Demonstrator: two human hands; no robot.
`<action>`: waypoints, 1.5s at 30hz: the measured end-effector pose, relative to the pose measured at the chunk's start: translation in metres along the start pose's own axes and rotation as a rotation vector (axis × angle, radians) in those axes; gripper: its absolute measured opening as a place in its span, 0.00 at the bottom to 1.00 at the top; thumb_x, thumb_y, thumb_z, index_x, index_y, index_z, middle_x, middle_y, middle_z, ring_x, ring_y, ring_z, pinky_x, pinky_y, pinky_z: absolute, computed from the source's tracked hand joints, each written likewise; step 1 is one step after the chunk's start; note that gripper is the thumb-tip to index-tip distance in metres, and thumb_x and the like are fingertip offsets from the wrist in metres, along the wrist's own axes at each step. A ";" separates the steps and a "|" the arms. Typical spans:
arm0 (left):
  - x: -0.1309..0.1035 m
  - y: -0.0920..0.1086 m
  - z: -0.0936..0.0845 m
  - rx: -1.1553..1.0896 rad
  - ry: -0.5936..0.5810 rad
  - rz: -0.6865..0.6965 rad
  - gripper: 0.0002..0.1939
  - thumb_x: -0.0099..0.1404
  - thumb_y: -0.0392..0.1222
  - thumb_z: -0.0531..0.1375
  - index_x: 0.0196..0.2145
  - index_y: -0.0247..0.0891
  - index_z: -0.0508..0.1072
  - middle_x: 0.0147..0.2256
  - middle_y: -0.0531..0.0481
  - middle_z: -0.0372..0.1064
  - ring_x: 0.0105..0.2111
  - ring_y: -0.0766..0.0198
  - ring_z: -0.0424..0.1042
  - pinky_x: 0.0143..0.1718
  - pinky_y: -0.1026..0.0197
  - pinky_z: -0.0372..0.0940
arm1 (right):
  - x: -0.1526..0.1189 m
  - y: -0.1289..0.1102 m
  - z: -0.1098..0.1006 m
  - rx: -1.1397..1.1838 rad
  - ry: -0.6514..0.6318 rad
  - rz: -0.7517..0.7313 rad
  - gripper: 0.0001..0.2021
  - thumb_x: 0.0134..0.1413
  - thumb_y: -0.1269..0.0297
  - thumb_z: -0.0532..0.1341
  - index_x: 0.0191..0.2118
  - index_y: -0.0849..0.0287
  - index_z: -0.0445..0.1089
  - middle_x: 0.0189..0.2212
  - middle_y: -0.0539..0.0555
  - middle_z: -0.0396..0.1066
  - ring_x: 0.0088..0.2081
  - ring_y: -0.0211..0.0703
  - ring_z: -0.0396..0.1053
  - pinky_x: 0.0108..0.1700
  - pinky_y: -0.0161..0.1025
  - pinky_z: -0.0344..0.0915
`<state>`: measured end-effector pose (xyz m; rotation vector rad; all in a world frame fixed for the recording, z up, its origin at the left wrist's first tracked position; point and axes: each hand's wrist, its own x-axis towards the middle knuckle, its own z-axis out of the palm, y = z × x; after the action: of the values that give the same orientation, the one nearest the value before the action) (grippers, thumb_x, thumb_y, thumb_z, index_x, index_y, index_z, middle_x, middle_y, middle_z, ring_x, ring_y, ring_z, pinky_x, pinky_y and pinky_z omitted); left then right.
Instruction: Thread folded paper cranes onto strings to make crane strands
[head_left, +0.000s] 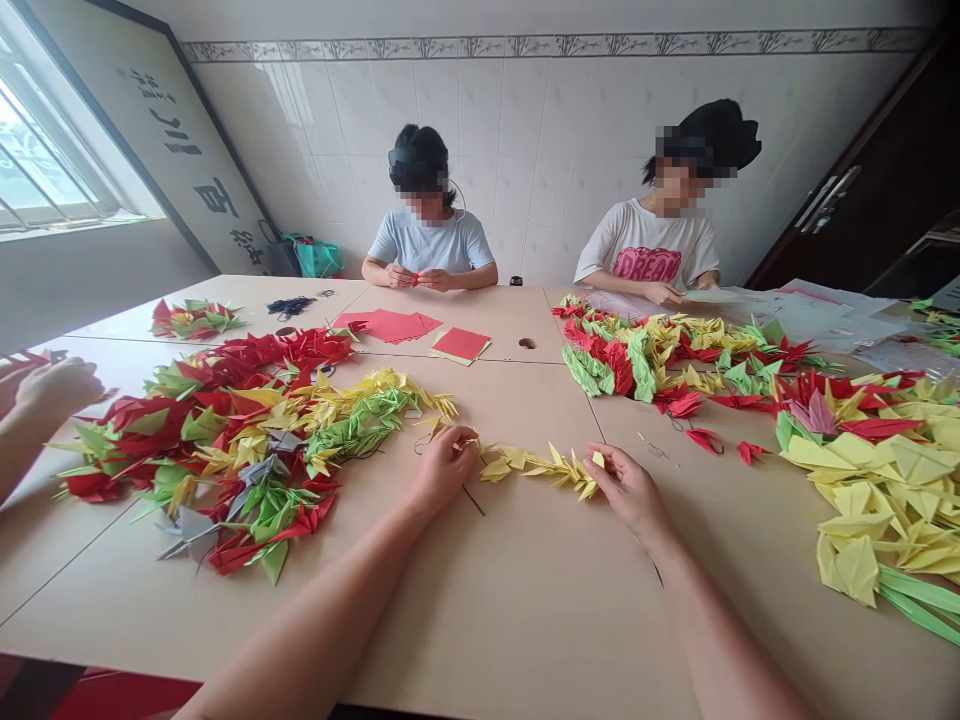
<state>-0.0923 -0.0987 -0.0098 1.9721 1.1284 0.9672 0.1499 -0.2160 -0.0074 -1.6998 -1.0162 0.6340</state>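
Note:
A short string of yellow folded paper cranes (536, 465) lies across the table between my hands. My left hand (452, 462) is closed in a pinch at its left end, on a dark thread (474, 500) whose tail hangs out below the fingers. At the other end, my right hand (626, 490) pinches a yellow folded paper crane (598, 460) between thumb and fingertips. Another bit of dark thread shows under my right wrist. Just beyond my left hand lie strung yellow cranes (382, 385) and green cranes (367, 425).
A large heap of red, green and grey folded cranes (187, 420) spreads on the left; more garlands (885, 480) lie on the right. Red paper squares (390, 325) sit farther back near a table hole (527, 343). Two people sit opposite; another person's hands (56, 385) are at left.

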 end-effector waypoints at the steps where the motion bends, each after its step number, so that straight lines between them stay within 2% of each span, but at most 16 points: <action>1: 0.000 0.000 0.000 -0.001 -0.001 0.003 0.08 0.58 0.41 0.53 0.33 0.39 0.70 0.33 0.50 0.68 0.32 0.66 0.66 0.31 0.65 0.62 | 0.000 0.000 0.000 0.004 0.001 0.002 0.22 0.42 0.51 0.62 0.43 0.59 0.69 0.40 0.58 0.73 0.40 0.50 0.70 0.41 0.43 0.66; 8: 0.000 0.001 0.000 -0.003 -0.004 0.010 0.07 0.58 0.41 0.53 0.32 0.39 0.70 0.32 0.50 0.68 0.32 0.66 0.66 0.31 0.65 0.62 | 0.002 0.005 0.001 0.016 -0.001 0.007 0.22 0.43 0.52 0.62 0.43 0.59 0.69 0.43 0.60 0.72 0.43 0.51 0.69 0.42 0.44 0.66; 18: 0.000 0.001 0.000 -0.015 -0.006 0.017 0.08 0.58 0.41 0.53 0.33 0.38 0.69 0.32 0.50 0.68 0.33 0.65 0.66 0.32 0.64 0.62 | 0.000 -0.002 0.000 -0.004 -0.002 0.008 0.22 0.43 0.51 0.62 0.43 0.59 0.69 0.40 0.59 0.73 0.41 0.50 0.70 0.42 0.43 0.65; 30: -0.002 0.002 0.000 -0.009 0.016 0.005 0.09 0.58 0.41 0.52 0.35 0.38 0.68 0.34 0.49 0.68 0.35 0.64 0.68 0.33 0.63 0.64 | 0.002 0.008 0.001 -0.029 -0.023 0.001 0.24 0.45 0.49 0.60 0.45 0.60 0.68 0.40 0.58 0.72 0.40 0.49 0.69 0.42 0.42 0.64; 34: -0.003 0.011 -0.002 0.017 0.042 0.002 0.10 0.59 0.39 0.51 0.37 0.38 0.68 0.37 0.48 0.68 0.37 0.63 0.67 0.35 0.61 0.64 | -0.001 0.002 0.002 -0.038 -0.036 0.023 0.26 0.46 0.47 0.58 0.47 0.60 0.67 0.42 0.59 0.71 0.44 0.51 0.68 0.45 0.44 0.63; 37: -0.002 0.025 -0.003 0.044 0.052 0.028 0.12 0.58 0.36 0.52 0.40 0.40 0.67 0.41 0.48 0.67 0.43 0.60 0.65 0.43 0.57 0.62 | -0.002 -0.007 -0.001 -0.058 -0.098 0.072 0.29 0.46 0.45 0.58 0.50 0.60 0.64 0.47 0.60 0.68 0.47 0.52 0.66 0.47 0.43 0.62; 39: 0.001 0.036 -0.002 0.114 0.000 0.099 0.13 0.58 0.35 0.52 0.42 0.41 0.67 0.42 0.48 0.67 0.45 0.59 0.64 0.46 0.55 0.61 | -0.001 -0.012 -0.006 -0.080 -0.201 0.101 0.33 0.45 0.46 0.60 0.55 0.58 0.59 0.50 0.60 0.65 0.48 0.51 0.65 0.49 0.44 0.61; 42: 0.007 0.050 0.002 0.233 -0.163 0.335 0.15 0.58 0.37 0.54 0.45 0.41 0.66 0.44 0.48 0.67 0.49 0.58 0.61 0.49 0.55 0.59 | 0.003 -0.018 -0.015 -0.094 -0.373 0.102 0.39 0.42 0.50 0.64 0.60 0.53 0.50 0.55 0.59 0.60 0.52 0.51 0.63 0.51 0.44 0.60; 45: 0.014 0.055 0.011 0.330 -0.332 0.480 0.22 0.56 0.44 0.59 0.49 0.41 0.63 0.47 0.46 0.67 0.53 0.55 0.57 0.53 0.52 0.55 | 0.009 -0.021 -0.015 -0.064 -0.488 0.064 0.42 0.40 0.58 0.66 0.61 0.51 0.48 0.53 0.56 0.62 0.52 0.50 0.62 0.50 0.43 0.61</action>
<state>-0.0561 -0.1108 0.0331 2.6304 0.6699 0.6645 0.1598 -0.2131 0.0181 -1.6749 -1.3332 1.1034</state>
